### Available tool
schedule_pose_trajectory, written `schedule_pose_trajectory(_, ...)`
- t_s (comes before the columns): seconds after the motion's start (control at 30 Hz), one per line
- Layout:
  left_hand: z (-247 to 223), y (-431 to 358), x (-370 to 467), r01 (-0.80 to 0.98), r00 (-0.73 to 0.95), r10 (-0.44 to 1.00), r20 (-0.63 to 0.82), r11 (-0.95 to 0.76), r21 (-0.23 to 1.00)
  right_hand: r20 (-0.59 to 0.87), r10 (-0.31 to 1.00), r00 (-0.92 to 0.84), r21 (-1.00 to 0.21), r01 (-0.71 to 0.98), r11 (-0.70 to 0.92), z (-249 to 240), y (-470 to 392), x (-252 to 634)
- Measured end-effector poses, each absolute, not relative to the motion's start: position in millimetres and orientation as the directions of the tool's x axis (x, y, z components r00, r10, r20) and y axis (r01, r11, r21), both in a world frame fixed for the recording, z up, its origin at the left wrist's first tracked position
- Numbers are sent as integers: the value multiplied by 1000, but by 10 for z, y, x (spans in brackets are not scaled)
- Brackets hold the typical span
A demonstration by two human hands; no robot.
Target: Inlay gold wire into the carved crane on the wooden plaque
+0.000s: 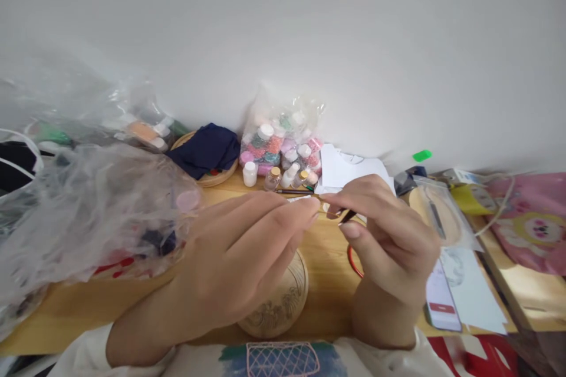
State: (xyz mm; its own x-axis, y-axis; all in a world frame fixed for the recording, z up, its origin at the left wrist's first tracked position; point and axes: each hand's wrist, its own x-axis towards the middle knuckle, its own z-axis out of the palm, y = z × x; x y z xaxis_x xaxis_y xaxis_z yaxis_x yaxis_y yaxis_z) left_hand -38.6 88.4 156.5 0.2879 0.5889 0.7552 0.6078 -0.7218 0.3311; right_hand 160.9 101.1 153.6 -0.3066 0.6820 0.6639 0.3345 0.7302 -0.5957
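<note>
My left hand [241, 259] and my right hand [389, 235] are raised together over a wooden table [327, 259], fingertips almost meeting. The left fingers pinch a small pale piece [300, 198]. The right fingers pinch a thin dark tool [347, 216] whose tip points at that piece. What the piece is cannot be made out. Under the left hand lies a round carved wooden disc [283, 300], partly hidden.
A clear bag of bead jars [280, 138] and small bottles [250, 174] stand at the wall. A dark blue cloth [207, 150] lies on a wooden hoop. Crumpled plastic bags [84, 212] fill the left. White paper [345, 168], a phone [440, 300] and a pink bag [535, 224] lie right.
</note>
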Motion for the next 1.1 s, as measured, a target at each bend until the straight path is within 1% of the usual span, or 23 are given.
schedule_pose_trajectory(0.17,1619,805,-397,641,266,658,704,-666,381,733,593,-333,-545,235,805,1515,1056,1551)
schedule_pose_trajectory(0.3,1652,772,-397,632,279,672,686,-666,396,768,555,-318,-522,191,831,1468,1055,1509)
schedule_pose_trajectory(0.5,1642,785,-395,611,282,669,688,-678,409,760,582,-289,-551,190,813,1444,1034,1494)
schedule_pose_trajectory(0.73,1668,785,-400,603,327,689,647,-679,419,786,568,-244,-516,246,820,1444,1034,1480)
schedule_pose_trajectory(0.87,1660,782,-394,593,335,664,669,-700,398,770,589,-243,-521,294,802,1425,1016,1462)
schedule_pose_trajectory(1.1,1654,790,-386,599,345,672,655,-695,398,780,581,-234,-509,303,806,1449,999,1477)
